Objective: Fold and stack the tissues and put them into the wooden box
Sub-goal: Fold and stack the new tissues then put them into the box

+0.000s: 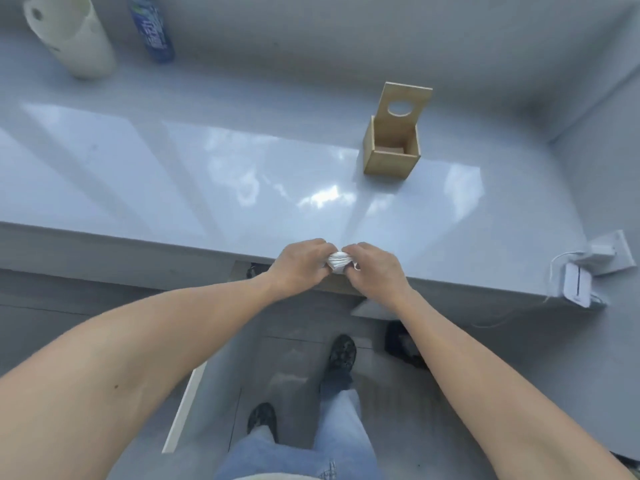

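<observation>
At the counter's near edge our left hand and right hand pinch one small folded tissue wad between them, both clamped on it. The wooden box stands beyond, ahead and to the right, nearer our right hand; upright, mouth up, lid raised behind.

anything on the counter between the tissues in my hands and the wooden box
No. In the head view, the glossy counter between the tissues and the wooden box is bare, showing only reflections. The left hand and right hand both grip the tissues.
</observation>
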